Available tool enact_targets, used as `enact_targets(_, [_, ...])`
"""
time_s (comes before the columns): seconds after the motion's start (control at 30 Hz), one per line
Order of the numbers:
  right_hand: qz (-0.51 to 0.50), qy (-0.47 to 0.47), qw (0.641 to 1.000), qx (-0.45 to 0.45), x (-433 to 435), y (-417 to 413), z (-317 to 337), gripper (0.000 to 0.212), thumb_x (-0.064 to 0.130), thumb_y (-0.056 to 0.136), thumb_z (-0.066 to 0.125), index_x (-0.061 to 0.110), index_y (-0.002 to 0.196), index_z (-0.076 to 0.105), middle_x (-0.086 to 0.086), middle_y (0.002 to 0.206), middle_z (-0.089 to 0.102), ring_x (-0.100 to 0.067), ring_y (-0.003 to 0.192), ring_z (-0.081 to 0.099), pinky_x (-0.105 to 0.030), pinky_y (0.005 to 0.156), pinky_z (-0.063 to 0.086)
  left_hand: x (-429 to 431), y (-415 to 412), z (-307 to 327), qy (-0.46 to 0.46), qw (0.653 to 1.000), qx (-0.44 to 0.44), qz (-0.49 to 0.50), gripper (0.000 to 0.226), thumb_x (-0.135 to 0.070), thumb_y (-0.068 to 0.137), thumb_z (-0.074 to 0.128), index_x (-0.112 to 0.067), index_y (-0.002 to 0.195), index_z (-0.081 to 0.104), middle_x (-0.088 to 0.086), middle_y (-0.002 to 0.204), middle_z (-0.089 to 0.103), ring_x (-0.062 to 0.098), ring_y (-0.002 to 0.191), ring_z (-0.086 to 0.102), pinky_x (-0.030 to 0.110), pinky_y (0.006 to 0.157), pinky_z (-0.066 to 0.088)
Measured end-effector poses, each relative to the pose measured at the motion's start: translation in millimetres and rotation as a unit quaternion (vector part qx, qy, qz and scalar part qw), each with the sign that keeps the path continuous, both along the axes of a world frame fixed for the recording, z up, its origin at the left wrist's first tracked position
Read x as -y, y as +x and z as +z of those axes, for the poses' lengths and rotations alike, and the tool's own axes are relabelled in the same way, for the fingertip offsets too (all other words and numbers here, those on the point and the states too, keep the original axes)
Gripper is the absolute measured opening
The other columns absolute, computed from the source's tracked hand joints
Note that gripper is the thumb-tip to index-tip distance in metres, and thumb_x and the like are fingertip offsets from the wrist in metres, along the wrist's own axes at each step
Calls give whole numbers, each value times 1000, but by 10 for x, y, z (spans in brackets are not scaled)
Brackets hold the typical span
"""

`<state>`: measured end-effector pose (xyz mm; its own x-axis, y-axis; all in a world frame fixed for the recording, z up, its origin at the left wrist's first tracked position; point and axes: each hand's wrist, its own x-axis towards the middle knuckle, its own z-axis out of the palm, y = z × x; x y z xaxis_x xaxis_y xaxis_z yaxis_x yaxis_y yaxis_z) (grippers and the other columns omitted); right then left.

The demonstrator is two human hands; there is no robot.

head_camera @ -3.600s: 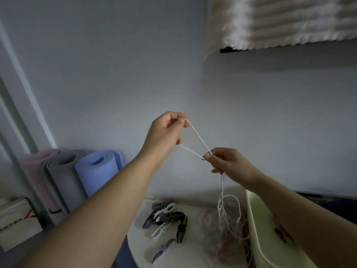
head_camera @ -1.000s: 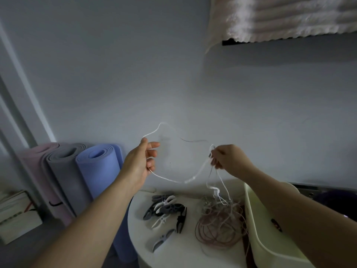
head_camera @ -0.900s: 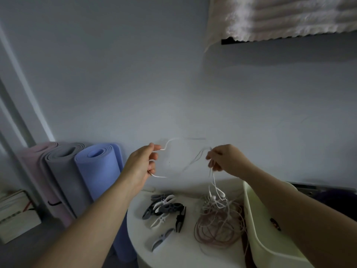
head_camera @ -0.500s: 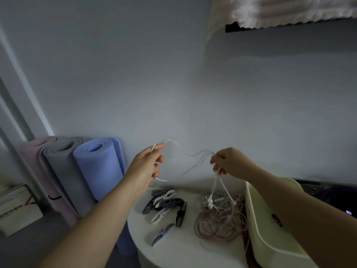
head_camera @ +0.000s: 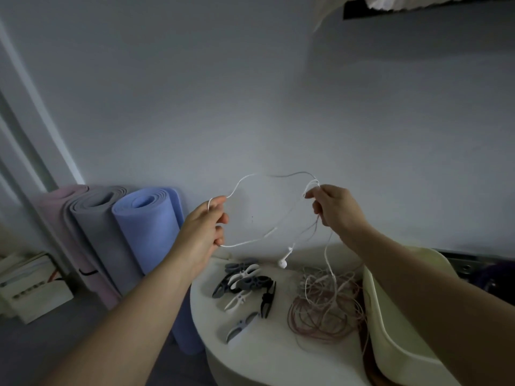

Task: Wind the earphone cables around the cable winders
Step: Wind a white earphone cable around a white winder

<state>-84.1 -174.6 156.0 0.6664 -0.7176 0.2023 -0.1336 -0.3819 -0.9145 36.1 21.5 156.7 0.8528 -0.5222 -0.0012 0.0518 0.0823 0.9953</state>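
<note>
Since a few seconds back my hands have drawn apart, and the white earphone cable [head_camera: 278,175] that ran tight between them now sags in a slack loop

My left hand [head_camera: 204,227], centre-left of the frame, pinches the cable between thumb and forefinger, and a second strand leaves the bottom of the same hand. My right hand [head_camera: 333,207], centre-right, has its fingers curled round a small bunch of strands. Between the two the cable runs roughly side to side, one span arching above and one drooping below. An earbud [head_camera: 282,263] dangles free under the gap, and the rest of the cable drops from my right hand into the tangle of cables [head_camera: 323,305] on the counter [head_camera: 267,355].

The cable winders [head_camera: 245,282] lie in a heap in the lower middle of the frame, below and between my hands and, I judge, nearer the left. So the left looks best placed to reach down for one while the right keeps the cable. The tail still buried in the tangle could snag.

A pale tub [head_camera: 390,344] sits at lower right, and rolled mats [head_camera: 147,227] stand at left
</note>
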Motion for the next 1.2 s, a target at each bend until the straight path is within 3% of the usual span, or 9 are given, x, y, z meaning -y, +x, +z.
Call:
enact_targets(0.23, [39,-148,988,-11,-130,37,528,26,21,98,44,17,94,69,6,78,65,-2,38,40,-11,39,28,18,33,45,-22,1000,13,15,25,-17,103,42,-28,119,58,-2,75,49,5,46,30,20,51,29])
enact_targets(0.33, [19,-216,976,4,-188,59,727,26,23,98,45,20,97,70,6,83,65,10,50,49,-4,47,34,-9,41,94,-33,999,32,13,28,-16,103,41,-30,122,55,-2,76,48,6,46,28,20,50,28])
enact_targets(0.43, [4,-273,962,21,-226,87,950,26,26,98,45,22,100,71,9,84,65,6,55,48,-4,49,34,-2,46,139,-43,998,41,12,30,-16,102,42,-30,124,55,-1,76,49,7,47,28,21,51,27])
enact_targets(0.67, [15,-309,946,96,-317,151,1338,24,26,97,49,18,97,71,7,78,65,15,48,48,-4,49,33,-28,120,359,-79,995,61,25,27,-17,102,41,-32,117,58,-4,73,50,5,46,28,16,47,27])
enact_targets(0.8, [119,-247,962,12,-414,106,1244,19,23,96,52,18,89,69,8,77,67,6,50,55,-9,52,39,-181,213,467,-87,992,75,53,22,-27,103,40,-35,109,60,-4,72,47,4,42,25,14,42,26])
enact_targets(0.93, [222,-36,974,-39,-474,127,1084,13,15,93,57,5,89,65,-2,78,68,-11,66,66,-23,62,47,-307,320,604,-74,988,121,62,24,-26,104,37,-34,108,60,-2,72,44,4,39,25,14,40,27])
enact_targets(1.07, [209,63,976,-16,-472,230,1030,14,17,94,57,5,88,63,-8,85,66,-18,75,68,-22,64,52,-325,457,760,-34,980,187,56,26,-26,105,36,-29,115,60,-1,71,44,3,38,27,14,41,28])
enact_targets(1.2, [156,30,987,-40,-415,317,1052,44,43,96,45,7,83,66,-5,81,69,-19,76,67,-27,70,49,-312,546,907,-20,972,230,48,26,-30,105,35,-32,116,59,-2,71,46,3,40,29,14,42,28])
